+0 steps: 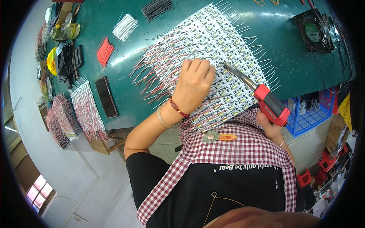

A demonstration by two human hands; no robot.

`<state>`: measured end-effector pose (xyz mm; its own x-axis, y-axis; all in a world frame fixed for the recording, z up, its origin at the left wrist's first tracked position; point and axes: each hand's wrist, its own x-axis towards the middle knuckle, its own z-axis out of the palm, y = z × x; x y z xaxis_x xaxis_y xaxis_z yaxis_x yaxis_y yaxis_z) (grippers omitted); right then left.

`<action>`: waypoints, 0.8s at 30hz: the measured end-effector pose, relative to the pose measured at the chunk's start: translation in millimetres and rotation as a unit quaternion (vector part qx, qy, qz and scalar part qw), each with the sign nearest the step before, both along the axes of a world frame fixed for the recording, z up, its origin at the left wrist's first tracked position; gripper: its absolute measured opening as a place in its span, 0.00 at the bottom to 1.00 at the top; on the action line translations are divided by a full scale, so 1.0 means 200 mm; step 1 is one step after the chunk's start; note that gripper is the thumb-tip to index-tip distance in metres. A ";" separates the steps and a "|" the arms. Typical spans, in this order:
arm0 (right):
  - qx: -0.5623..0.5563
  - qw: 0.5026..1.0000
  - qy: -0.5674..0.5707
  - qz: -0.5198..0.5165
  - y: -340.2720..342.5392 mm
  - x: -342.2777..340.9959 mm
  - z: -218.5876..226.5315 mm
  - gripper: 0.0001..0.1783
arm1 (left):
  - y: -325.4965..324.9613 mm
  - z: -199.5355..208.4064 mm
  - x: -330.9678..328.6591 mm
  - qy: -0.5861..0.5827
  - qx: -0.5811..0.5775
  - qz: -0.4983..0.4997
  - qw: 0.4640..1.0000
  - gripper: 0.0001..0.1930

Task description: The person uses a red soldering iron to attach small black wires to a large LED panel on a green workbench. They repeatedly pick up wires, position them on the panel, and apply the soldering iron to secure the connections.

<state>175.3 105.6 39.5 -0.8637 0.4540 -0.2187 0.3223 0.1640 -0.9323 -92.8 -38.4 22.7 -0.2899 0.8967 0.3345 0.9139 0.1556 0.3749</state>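
Observation:
A white sheet of small circuit boards (207,32) lies tilted on the green table, with rows of yellowish chips. Red, white and dark wires stick out along its two sides. My left hand (194,83) is over the middle of the sheet, its fingers curled together in a pinch. Whatever is between those fingertips is hidden. In my right hand (272,127) is a red and black soldering gun (270,103), held by its lower part. The metal barrel points up and left, and its tip is over the sheet, just right of my left fingers.
Bundles of red (105,51), white (125,27) and black wires (157,9) lie on the far left side. A phone (107,97) rests beside another wired board sheet (88,110). At the far right stands a black fan (312,31); a blue crate (310,117) sits below the table.

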 end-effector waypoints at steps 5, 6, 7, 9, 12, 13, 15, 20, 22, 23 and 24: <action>0.007 1.000 -0.008 0.019 0.01 -0.01 0.00 0.10 | -0.01 -0.02 0.01 -0.009 0.001 0.007 1.000 0.11; 0.022 0.999 0.007 0.029 0.02 -0.02 -0.01 0.09 | -0.02 -0.02 0.01 -0.014 0.006 0.007 1.000 0.11; 0.037 0.998 0.022 0.038 0.03 -0.02 -0.01 0.08 | -0.02 -0.03 0.01 -0.019 0.010 0.007 1.000 0.12; 0.068 0.996 0.010 0.056 0.04 -0.03 -0.01 0.07 | -0.02 -0.03 0.01 -0.021 0.015 0.007 1.000 0.12; 0.097 0.993 -0.007 0.068 0.04 -0.05 0.00 0.07 | -0.02 -0.03 0.01 -0.018 0.017 0.005 1.000 0.12; 0.099 0.993 -0.010 0.071 0.04 -0.06 0.01 0.07 | -0.01 -0.02 0.01 -0.016 0.017 0.004 1.000 0.12; 0.100 0.992 -0.015 0.078 0.04 -0.06 0.01 0.08 | -0.01 -0.02 0.01 -0.020 0.014 0.001 1.000 0.12; 0.040 0.999 -0.001 0.036 0.04 0.03 -0.03 0.10 | -0.01 -0.01 0.01 -0.019 0.006 -0.002 1.000 0.11; 0.045 0.999 -0.004 0.017 0.04 0.06 -0.05 0.13 | -0.01 -0.01 0.01 -0.015 0.006 -0.002 1.000 0.11; 0.044 0.999 -0.003 0.007 0.04 0.06 -0.05 0.14 | -0.01 -0.01 0.01 -0.008 0.011 -0.002 1.000 0.11; 0.036 0.999 0.000 -0.003 0.04 0.06 -0.03 0.14 | -0.01 -0.01 0.01 -0.002 0.017 -0.003 1.000 0.11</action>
